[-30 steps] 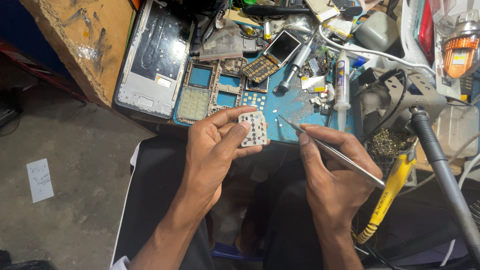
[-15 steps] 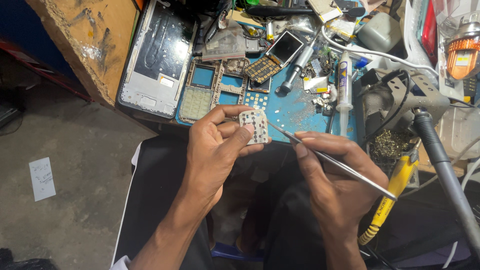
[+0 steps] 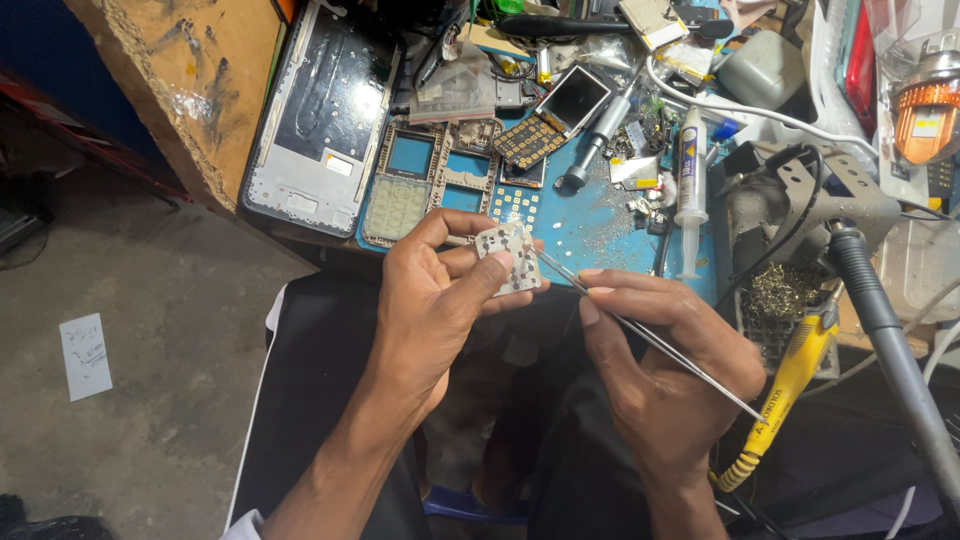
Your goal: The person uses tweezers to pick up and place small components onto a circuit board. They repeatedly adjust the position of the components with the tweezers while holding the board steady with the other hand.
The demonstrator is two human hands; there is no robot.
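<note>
While a grey phone frame (image 3: 325, 120) lies at the bench's (image 3: 600, 225) far left, two bezels and a keypad sheet sit beside it. The left hand (image 3: 440, 300) is clamped on one small keypad board (image 3: 505, 258), thumb and fingers pinching its edges just near the bench edge. The right hand (image 3: 670, 360) grips one pair of thin tweezers (image 3: 650, 335), tips touching the board's right edge. One white syringe (image 3: 690, 185) lies farther right; the yellow iron (image 3: 790, 385) is partly hidden. Open floor (image 3: 150, 380) lies left.
</note>
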